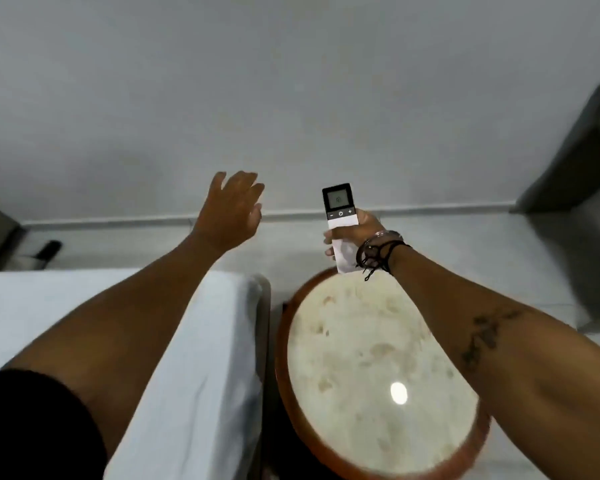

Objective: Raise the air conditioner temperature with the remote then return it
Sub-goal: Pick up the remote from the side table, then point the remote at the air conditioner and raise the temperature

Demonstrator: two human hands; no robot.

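My right hand grips a white air conditioner remote around its lower half. The remote stands upright, its dark top with a small screen and three buttons facing me, above the far edge of a round side table. My left hand is raised to the left of the remote, fingers spread, holding nothing. It is well apart from the remote. Dark cord bracelets wrap my right wrist. The air conditioner is out of view.
The round table has a pale stone top and a reddish-brown wooden rim. A bed with a white sheet lies under my left arm. A plain wall is ahead, grey furniture at the right, dark objects on the floor at far left.
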